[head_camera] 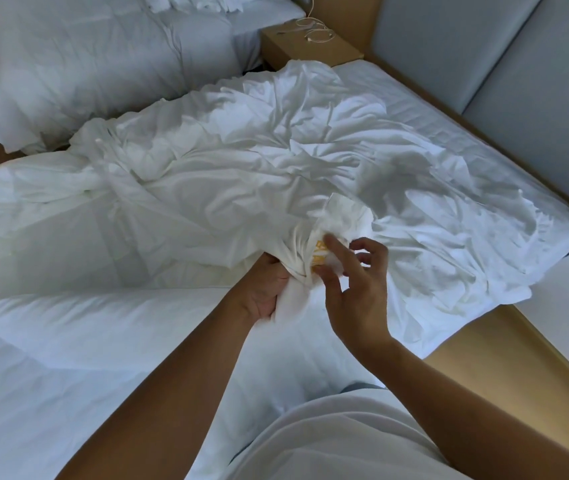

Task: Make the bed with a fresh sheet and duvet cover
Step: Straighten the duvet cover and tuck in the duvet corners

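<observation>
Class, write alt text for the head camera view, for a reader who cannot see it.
A person's left hand grips a bunched part of a white sheet with yellow lettering, while the right hand, fingers spread, reaches to it. The sheet lies crumpled on a bed; a second bed stands beyond.
</observation>
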